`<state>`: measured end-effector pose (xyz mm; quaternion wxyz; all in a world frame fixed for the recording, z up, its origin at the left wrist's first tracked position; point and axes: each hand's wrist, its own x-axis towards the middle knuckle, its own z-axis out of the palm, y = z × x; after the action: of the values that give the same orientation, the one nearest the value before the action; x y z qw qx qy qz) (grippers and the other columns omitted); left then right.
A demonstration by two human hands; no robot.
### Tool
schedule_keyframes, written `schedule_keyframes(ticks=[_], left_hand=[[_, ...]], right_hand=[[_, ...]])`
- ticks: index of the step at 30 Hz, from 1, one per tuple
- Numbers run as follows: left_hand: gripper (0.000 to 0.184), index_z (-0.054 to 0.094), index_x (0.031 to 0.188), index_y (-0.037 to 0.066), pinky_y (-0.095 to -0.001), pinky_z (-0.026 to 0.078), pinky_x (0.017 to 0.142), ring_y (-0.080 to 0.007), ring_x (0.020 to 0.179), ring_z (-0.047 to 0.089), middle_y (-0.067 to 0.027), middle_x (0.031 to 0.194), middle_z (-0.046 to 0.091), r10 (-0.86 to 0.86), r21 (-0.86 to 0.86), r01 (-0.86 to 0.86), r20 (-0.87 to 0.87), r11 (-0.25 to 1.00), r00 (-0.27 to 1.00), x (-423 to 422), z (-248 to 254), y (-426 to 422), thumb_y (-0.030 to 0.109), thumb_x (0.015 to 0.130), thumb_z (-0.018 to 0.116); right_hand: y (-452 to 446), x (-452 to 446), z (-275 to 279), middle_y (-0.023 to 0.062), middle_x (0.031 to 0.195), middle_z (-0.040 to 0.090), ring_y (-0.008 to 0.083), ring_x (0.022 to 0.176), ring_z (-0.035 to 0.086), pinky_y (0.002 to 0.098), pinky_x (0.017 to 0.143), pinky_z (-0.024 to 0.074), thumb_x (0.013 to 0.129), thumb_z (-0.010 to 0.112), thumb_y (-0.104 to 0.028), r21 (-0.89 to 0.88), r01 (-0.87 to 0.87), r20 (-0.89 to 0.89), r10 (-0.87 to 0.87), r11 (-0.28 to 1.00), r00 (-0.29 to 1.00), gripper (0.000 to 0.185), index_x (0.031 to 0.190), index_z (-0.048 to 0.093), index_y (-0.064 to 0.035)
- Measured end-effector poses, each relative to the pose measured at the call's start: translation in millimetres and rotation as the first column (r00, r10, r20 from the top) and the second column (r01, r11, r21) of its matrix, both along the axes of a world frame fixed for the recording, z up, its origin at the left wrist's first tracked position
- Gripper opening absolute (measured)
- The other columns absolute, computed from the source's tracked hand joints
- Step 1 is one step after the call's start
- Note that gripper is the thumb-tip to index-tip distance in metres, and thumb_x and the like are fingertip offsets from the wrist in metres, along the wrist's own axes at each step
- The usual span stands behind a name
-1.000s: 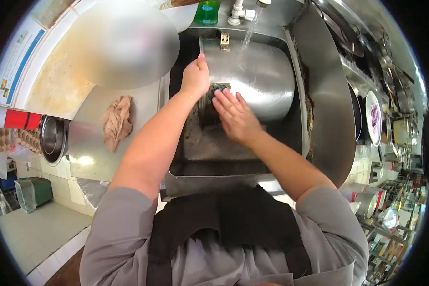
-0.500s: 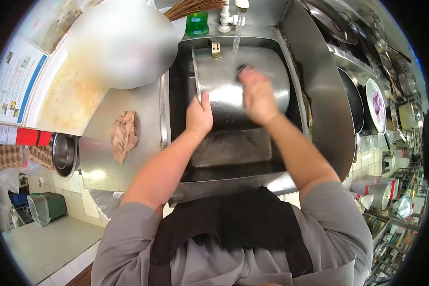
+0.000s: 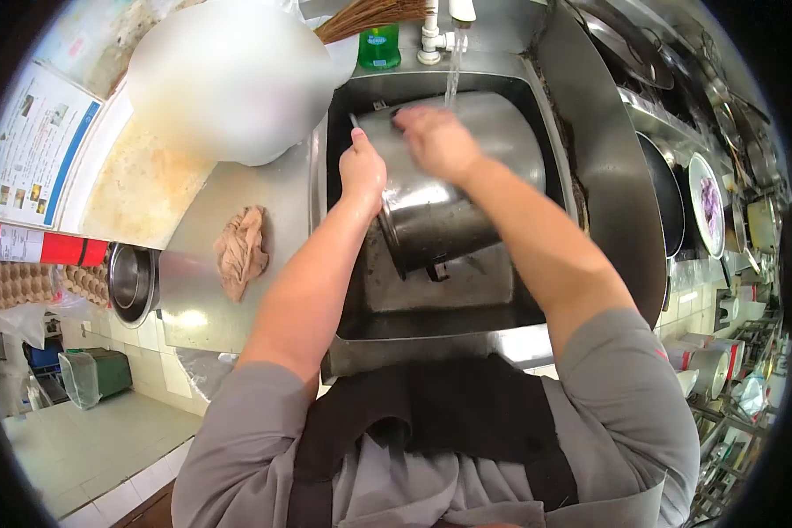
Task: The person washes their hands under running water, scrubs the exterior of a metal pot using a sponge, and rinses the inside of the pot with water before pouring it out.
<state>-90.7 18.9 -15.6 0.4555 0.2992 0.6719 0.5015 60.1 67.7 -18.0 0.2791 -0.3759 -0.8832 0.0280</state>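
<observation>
Head view showed both forearms stretched forward over the near edge of the sink (image 3: pixel 453 295), sleeves at the elbows. Over its left half, the left hand (image 3: pixel 362 167) stood with its thumb pointing up; nearer the sink's centre, the right hand (image 3: pixel 436 145) lay palm down with its fingers pointing left, blurred. The left grip was closed on the rim of a steel pot (image 3: pixel 440 211), which lay on its side within the sink, mouth turned left. The right grip bent over the pot's side near that rim; something dark showed at its fingertips, but I could not tell whether it held it.

At the sink's far side, water (image 3: pixel 453 75) fell from a tap (image 3: pixel 460 11) onto the pot, with a green bottle (image 3: pixel 379 48) to the tap's left. Left of the sink, a crumpled brown cloth (image 3: pixel 242 253) lay on the steel table (image 3: pixel 194 299); beyond the table, also leftward, were steel bowls (image 3: pixel 132 277) and egg trays (image 3: pixel 22 283). Right of the sink rose a metal panel (image 3: pixel 603 176).
</observation>
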Motion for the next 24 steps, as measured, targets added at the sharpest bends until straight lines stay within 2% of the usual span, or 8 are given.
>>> schedule_keyframes(ticks=[1, 3, 6, 10, 13, 18, 22, 24], left_hand=[[0.064, 0.063, 0.107, -0.011, -0.0407, 0.046, 0.083, -0.0280, 0.091, 0.062, -0.0197, 0.101, 0.067, 0.027, -0.017, -0.026, 0.039, 1.000, 0.999, -2.7, 4.7, 6.7, 0.046, 0.105, 0.034], [0.066, 0.058, 0.116, -0.014, -0.0418, 0.045, 0.089, -0.0295, 0.101, 0.060, -0.0221, 0.114, 0.063, 0.011, -0.068, -0.001, 0.158, 0.998, 0.987, -11.5, 11.4, 12.9, 0.047, 0.105, 0.035], [0.065, 0.058, 0.116, -0.013, -0.0424, 0.046, 0.087, -0.0296, 0.101, 0.060, -0.0217, 0.112, 0.064, 0.021, -0.057, -0.011, 0.176, 0.998, 0.984, -15.1, -9.7, 22.8, 0.047, 0.105, 0.035], [0.064, 0.056, 0.121, -0.013, -0.0438, 0.047, 0.086, -0.0296, 0.104, 0.059, -0.0233, 0.117, 0.062, -0.043, -0.093, 0.050, 0.077, 0.994, 0.996, -16.3, 17.4, 16.7, 0.046, 0.105, 0.036], [0.066, 0.055, 0.123, -0.013, -0.0447, 0.043, 0.094, -0.0340, 0.114, 0.057, -0.0258, 0.125, 0.060, -0.071, -0.119, 0.079, 0.068, 0.990, 0.995, -24.7, -5.3, 33.9, 0.047, 0.105, 0.036], [0.070, 0.053, 0.126, -0.015, -0.0433, 0.039, 0.102, -0.0369, 0.125, 0.051, -0.0285, 0.134, 0.054, -0.049, -0.167, 0.064, 0.088, 0.984, 0.995, -18.5, 13.4, 24.0, 0.050, 0.104, 0.034], [0.063, 0.061, 0.114, -0.006, -0.0378, 0.046, 0.088, -0.0277, 0.098, 0.060, -0.0190, 0.107, 0.066, 0.019, -0.082, -0.005, 0.172, 0.997, 0.985, -8.0, 18.2, -4.0, 0.049, 0.106, 0.032], [0.050, 0.060, 0.108, -0.005, -0.0377, 0.048, 0.084, -0.0246, 0.088, 0.061, -0.0167, 0.093, 0.065, -0.111, 0.312, 0.158, -0.162, 0.937, 0.980, 0.9, -36.5, -53.7, 0.040, 0.107, 0.037]], right_hand=[[-23.3, -13.7, 12.9, 0.0213, 0.121, 0.064, 0.0401, 0.112, 0.059, 0.0465, 0.100, 0.0460, 0.088, 0.055, -0.006, -0.116, -0.048, 0.059, 0.055, 0.992, 0.997, 0.032, 0.119, 0.062, -0.0010], [-91.8, -14.5, -3.8, 0.0129, 0.137, 0.054, 0.0334, 0.129, 0.049, 0.0501, 0.109, 0.0385, 0.081, 0.060, -0.004, 0.040, -0.120, -0.111, 0.124, 0.992, 0.986, 0.041, 0.121, 0.062, -0.0048], [-107.0, 14.4, -7.6, 0.0108, 0.138, 0.053, 0.0334, 0.129, 0.048, 0.0500, 0.109, 0.0377, 0.082, 0.059, -0.003, -0.040, -0.193, 0.084, 0.196, 0.980, 0.977, 0.039, 0.121, 0.063, -0.0053], [6.0, -52.2, 14.0, 0.0105, 0.141, 0.052, 0.0333, 0.130, 0.048, 0.0502, 0.109, 0.0376, 0.087, 0.055, -0.005, -0.302, -0.068, 0.027, 0.080, 0.951, 0.996, 0.038, 0.124, 0.060, -0.0059], [-38.9, -35.2, -1.7, 0.0124, 0.137, 0.055, 0.0341, 0.127, 0.050, 0.0502, 0.107, 0.0391, 0.088, 0.056, -0.009, -0.026, -0.069, -0.037, 0.068, 0.997, 0.997, 0.036, 0.123, 0.060, -0.0046], [-92.3, -16.6, -0.5, 0.0141, 0.127, 0.061, 0.0330, 0.122, 0.053, 0.0489, 0.105, 0.0403, 0.090, 0.058, -0.015, 0.060, -0.009, -0.023, 0.010, 0.998, 1.000, 0.033, 0.120, 0.062, -0.0032], [6.6, -36.1, 3.6, 0.0138, 0.130, 0.060, 0.0306, 0.124, 0.053, 0.0460, 0.107, 0.0395, 0.093, 0.055, -0.030, -0.123, 0.148, 0.021, -0.146, 0.981, 0.989, 0.039, 0.120, 0.065, -0.0048], [27.0, -39.0, 0.4, 0.0135, 0.131, 0.060, 0.0302, 0.124, 0.054, 0.0449, 0.107, 0.0399, 0.094, 0.053, -0.036, -0.186, 0.191, 0.054, -0.185, 0.964, 0.981, 0.041, 0.119, 0.066, -0.0054]])
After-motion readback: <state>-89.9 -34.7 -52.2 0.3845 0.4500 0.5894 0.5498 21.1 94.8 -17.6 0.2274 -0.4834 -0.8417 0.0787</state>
